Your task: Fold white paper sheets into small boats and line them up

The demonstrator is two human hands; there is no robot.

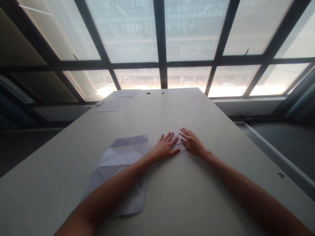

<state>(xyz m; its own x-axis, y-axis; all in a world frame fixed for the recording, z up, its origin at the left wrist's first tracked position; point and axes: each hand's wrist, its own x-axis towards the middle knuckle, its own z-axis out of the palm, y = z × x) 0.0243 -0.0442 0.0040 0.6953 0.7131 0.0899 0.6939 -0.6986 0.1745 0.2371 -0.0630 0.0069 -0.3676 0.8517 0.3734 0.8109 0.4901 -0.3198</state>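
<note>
Dark-framed windows [192, 31] are spread across the top of the frame, and below them a white table [162, 114] is narrowed toward its far edge at upper centre. Its side edges are run outward to the lower left and lower right. At the centre, slightly right, a small folded paper [182, 147] is laid on the tabletop, partly covered by the hands. On it the left hand [165, 147] is placed palm down, fingers extended and spread apart. At the paper's right side the right hand [192, 142] is held with fingers parted and loosely bent; whether the paper is touched by it cannot be told. Neither hand is closed in a grip. Left of centre, a large creased sheet [125, 150] is crossed by the left forearm, its lower part being half hidden. Between that sheet and the left table edge, a wide strip of tabletop is left, and another is seen between the right hand and the right edge. Toward the far edge, a long stretch of surface is shown beyond the fingertips, with loose papers [110, 104] set at upper left, close to the table's border.
</note>
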